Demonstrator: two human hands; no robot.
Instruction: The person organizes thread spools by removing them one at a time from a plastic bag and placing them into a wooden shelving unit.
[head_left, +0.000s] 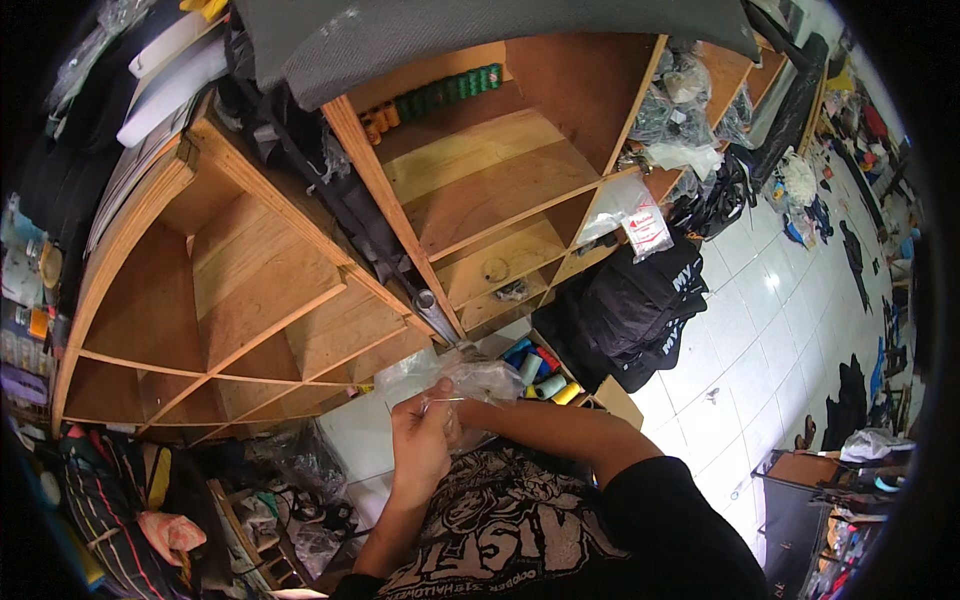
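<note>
In front of my chest, my left hand (420, 448) is closed, its thumb pointing up, on a crumpled clear plastic bag (492, 378). The bag spreads upward and to the right of the fingers. My right forearm crosses in from the right, so that my right hand (466, 414) meets the left one at the bag. The right fingers are mostly hidden behind the left hand. A thin pale line shows at the fingers; whether it is the bag's edge or a separate thing is unclear.
Wooden shelf units (490, 190) stand ahead and to the left. Just beyond my right forearm is a cardboard box with colourful thread spools (550, 386). Black printed fabric (640, 310) is piled on the white tiled floor (735, 330). Bundles and plastic bags (310, 530) crowd the lower left.
</note>
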